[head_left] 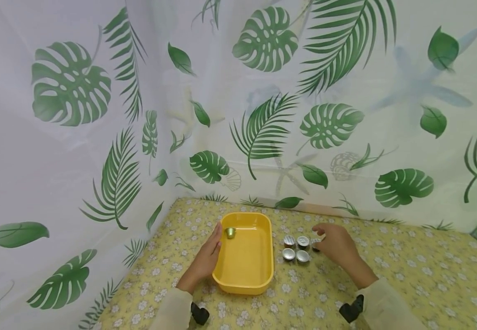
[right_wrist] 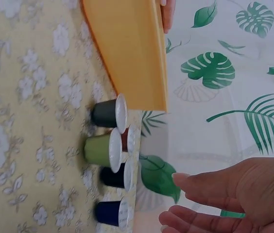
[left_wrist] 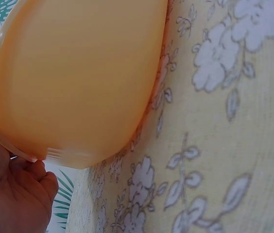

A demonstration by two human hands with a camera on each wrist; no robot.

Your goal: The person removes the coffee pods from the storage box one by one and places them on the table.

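A yellow plastic tray (head_left: pixel 244 289) lies on the table, with a small green coffee capsule (head_left: pixel 230 233) inside near its far left corner. My left hand (head_left: pixel 206 256) grips the tray's left side, fingers bent at the rim in the left wrist view. To the right of the tray, several foil-topped capsules (head_left: pixel 302 255) stand in two short rows. My right hand (head_left: pixel 338 245) hovers at the rightmost one, a dark blue capsule (right_wrist: pixel 109 213), with thumb and fingers apart. The right wrist view also shows a light green capsule (right_wrist: pixel 100 149) and a dark green capsule (right_wrist: pixel 107 112).
A yellow floral cloth (head_left: pixel 420 284) covers the table. White curtains with green leaf prints (head_left: pixel 331 126) rise behind the table and along its left side. Dark straps (head_left: pixel 352 309) sit at both wrists.
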